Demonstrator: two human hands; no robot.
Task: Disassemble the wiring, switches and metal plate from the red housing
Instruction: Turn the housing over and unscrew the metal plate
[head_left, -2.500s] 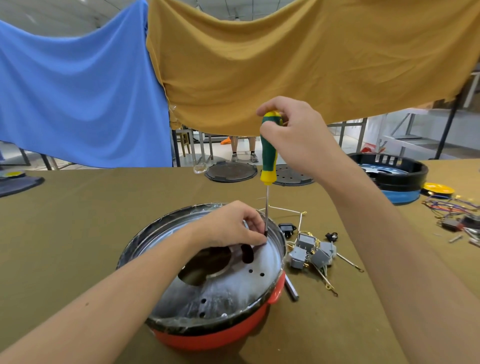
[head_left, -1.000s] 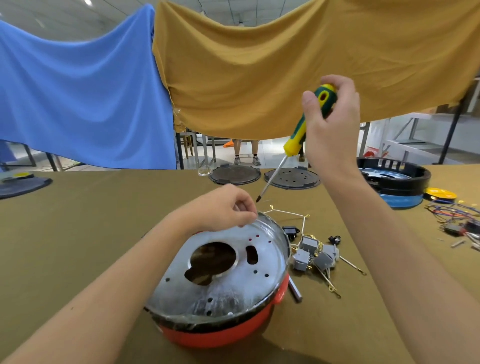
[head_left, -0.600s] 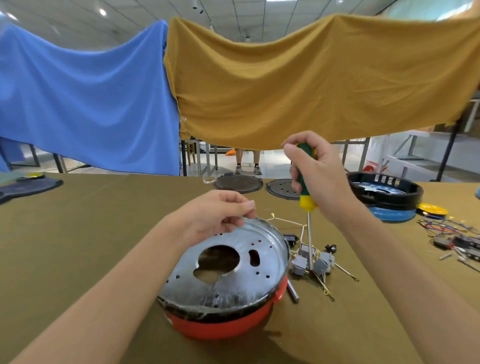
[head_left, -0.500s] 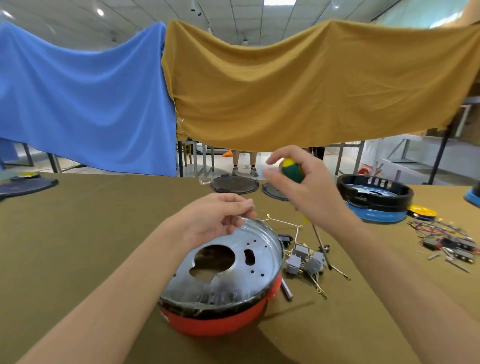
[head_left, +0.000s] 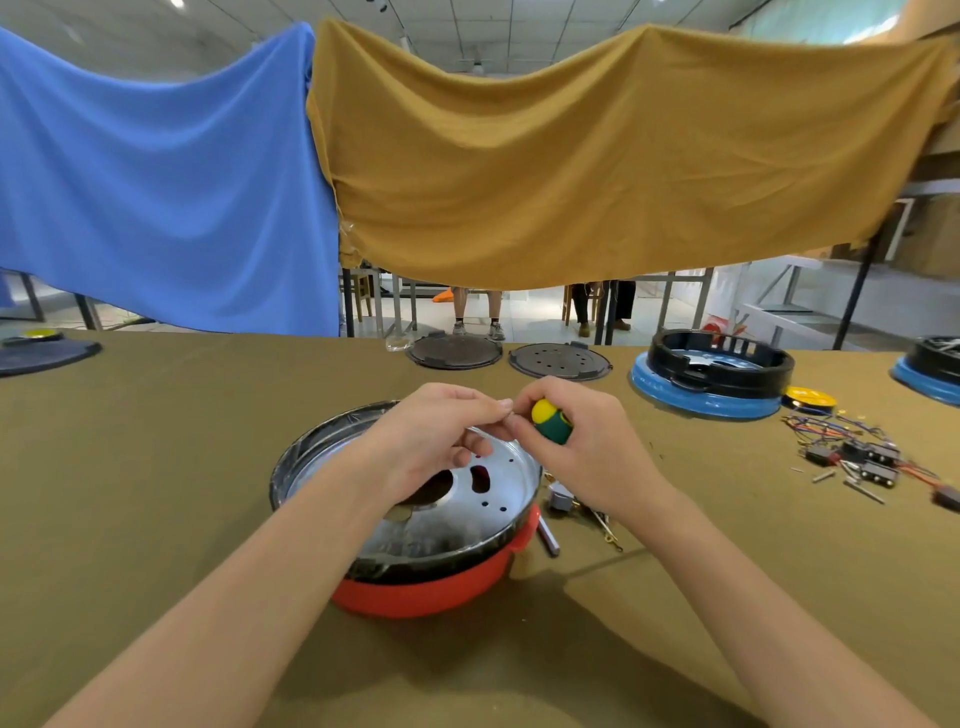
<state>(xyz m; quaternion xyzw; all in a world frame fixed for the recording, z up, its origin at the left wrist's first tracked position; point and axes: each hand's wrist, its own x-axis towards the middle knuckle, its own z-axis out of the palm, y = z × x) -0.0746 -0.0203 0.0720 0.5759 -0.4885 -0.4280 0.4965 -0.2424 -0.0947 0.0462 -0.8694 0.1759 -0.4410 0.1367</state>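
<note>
The red housing (head_left: 426, 592) sits on the olive table with a round metal plate (head_left: 467, 504) full of holes lying in its black-rimmed top. Above the plate's far edge my left hand (head_left: 436, 441) pinches something tiny between thumb and fingertips; I cannot tell what it is. My right hand (head_left: 576, 441) grips a green and yellow screwdriver (head_left: 550, 420), its yellow butt end toward the left hand's fingertips. The two hands almost touch. Grey switches with wiring (head_left: 563, 501) lie on the table right of the housing, mostly hidden under my right hand.
A blue and black housing (head_left: 711, 379) stands at the back right, another at the far right edge (head_left: 930, 374). Two dark round lids (head_left: 454, 352) lie at the back. Loose wires and switches (head_left: 857, 452) are spread at the right. Blue and mustard cloths hang behind.
My right hand lifted the screwdriver off the plate, swung it right and down, then brought it in to meet my left hand. The left hand rose from the plate, pinching.
</note>
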